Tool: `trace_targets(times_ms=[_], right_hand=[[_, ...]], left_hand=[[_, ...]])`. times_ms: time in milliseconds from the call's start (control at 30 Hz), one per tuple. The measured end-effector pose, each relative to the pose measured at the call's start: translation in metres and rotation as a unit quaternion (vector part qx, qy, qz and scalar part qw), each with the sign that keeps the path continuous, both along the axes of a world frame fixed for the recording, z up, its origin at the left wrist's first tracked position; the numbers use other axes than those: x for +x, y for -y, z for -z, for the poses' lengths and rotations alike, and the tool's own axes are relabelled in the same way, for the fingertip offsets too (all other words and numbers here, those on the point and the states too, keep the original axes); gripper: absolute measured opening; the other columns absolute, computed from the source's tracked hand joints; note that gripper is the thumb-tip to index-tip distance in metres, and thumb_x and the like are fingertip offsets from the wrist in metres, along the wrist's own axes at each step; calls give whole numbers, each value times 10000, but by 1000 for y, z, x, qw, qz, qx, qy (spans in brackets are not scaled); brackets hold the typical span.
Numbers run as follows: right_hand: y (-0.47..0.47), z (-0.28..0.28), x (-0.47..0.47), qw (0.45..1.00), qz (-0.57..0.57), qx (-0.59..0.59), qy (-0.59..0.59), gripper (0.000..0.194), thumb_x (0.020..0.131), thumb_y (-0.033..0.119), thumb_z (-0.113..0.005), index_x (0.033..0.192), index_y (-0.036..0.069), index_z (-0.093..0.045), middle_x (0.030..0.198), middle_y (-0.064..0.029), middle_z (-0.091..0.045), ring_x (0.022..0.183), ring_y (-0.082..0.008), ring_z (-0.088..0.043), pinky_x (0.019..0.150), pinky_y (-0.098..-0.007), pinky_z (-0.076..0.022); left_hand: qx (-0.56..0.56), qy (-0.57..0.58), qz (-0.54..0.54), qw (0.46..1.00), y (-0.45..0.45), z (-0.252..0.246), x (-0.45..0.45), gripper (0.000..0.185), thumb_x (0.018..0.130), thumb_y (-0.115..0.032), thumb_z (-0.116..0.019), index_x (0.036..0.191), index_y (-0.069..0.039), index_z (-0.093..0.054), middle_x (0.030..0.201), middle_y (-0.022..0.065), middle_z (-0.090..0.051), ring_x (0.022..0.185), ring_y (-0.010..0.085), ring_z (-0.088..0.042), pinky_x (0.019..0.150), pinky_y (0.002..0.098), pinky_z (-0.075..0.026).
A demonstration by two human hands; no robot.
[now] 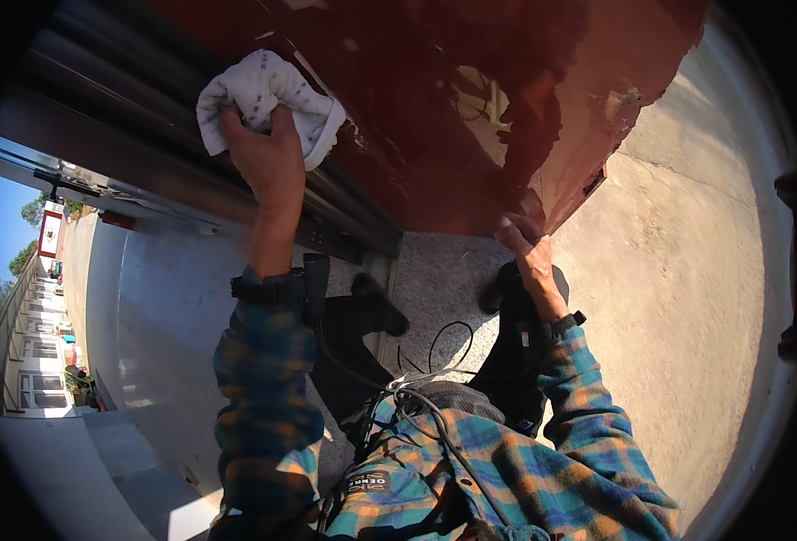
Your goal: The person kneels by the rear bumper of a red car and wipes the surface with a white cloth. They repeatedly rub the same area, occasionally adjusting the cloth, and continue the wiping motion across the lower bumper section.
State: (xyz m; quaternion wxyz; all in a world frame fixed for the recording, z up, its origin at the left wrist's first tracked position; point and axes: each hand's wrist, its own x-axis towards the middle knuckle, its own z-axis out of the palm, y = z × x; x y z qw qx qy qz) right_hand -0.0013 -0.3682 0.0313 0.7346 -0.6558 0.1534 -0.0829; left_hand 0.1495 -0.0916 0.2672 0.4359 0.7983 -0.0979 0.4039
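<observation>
A bunched white cloth [263, 95] with small dark marks is in the grip of my left hand [266, 159]. The cloth lies against dark metal framing [188, 122], beside the edge of a dark red painted wall face [398, 122]. My right hand [532, 253] is at the lower end of the red face, close to its corner. Its fingers are bent and partly hidden against the red surface, so whether it grips anything cannot be told. Chipped, ragged patches mark the wall's right edge [625, 101], and a pale patch [483, 111] shows within the red.
Black cables [439, 412] hang at my waist and loop over the speckled floor [432, 284] between my feet. Sunlit concrete [676, 270] stretches to the right. Leftward, past a shaded smooth surface [168, 291], a white building [43, 351] with windows stands outdoors.
</observation>
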Motion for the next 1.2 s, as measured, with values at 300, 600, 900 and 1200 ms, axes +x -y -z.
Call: trace_targets(times_ms=[300,600,900,1200], right_hand=[[1,3,0,1000,13,-11,-20,428,966,318,-699,1200,-40,-679,974,-110,-731,917,-179,-691,822,-314,-540],[3,4,-1,1000,-8,-11,-22,490,983,341,-681,1273,-52,-642,1061,-123,-716,967,-216,-708,875,-333,-563],[5,7,-2,1000,-11,9,-16,470,987,322,-682,1273,-48,-644,1090,-125,-712,973,-206,-706,874,-337,-567],[6,8,0,999,5,32,-10,448,981,334,-687,1244,-28,-668,1050,-115,-732,948,-203,-711,844,-323,-549]], left_hand=[[78,-431,36,898,-19,169,-13,710,837,-161,-717,1437,75,-418,1341,256,-591,1237,362,-593,1021,429,-475],[82,-170,241,952,53,90,-76,574,879,-90,-698,1368,38,-427,1272,258,-552,1211,409,-573,992,466,-481],[166,-287,171,928,72,129,-28,585,841,-142,-703,1343,70,-491,1307,298,-576,1252,429,-565,1030,477,-461],[71,-159,146,974,63,117,-64,479,878,-65,-683,1301,31,-478,1246,269,-542,1193,460,-566,979,500,-483]])
